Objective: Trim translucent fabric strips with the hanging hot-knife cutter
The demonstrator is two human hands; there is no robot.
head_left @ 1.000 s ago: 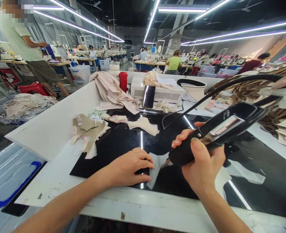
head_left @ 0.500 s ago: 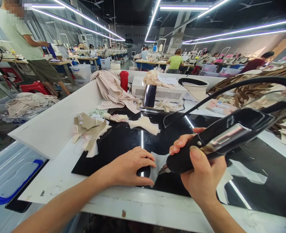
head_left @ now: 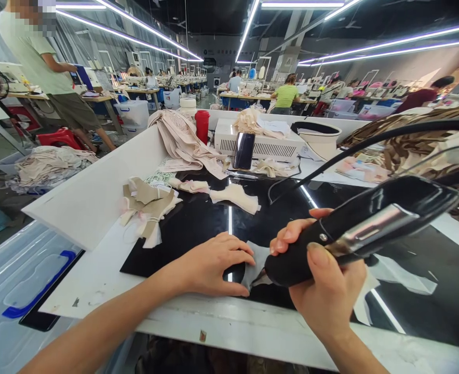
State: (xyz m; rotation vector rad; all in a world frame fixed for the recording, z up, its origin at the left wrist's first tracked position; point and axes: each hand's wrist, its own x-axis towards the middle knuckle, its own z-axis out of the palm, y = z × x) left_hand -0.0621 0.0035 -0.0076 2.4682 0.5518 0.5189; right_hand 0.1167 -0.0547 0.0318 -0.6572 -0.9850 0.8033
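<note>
While lower than before, black tool (head_left: pixel 354 228) over grey fabric piece (head_left: pixel 253 259).

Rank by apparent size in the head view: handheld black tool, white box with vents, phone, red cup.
1. black tool, though nearness to the camera inflates it
2. white box
3. phone and red cup, too alike to rank

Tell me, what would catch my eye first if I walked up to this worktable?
Probably the big black handheld tool, gripped in the right hand with a cable arcing off to the right. Its tip meets a pale fabric piece that the left hand presses flat on the glossy black tabletop. Farther back, a red cup stands beside draped beige cloth.
</note>
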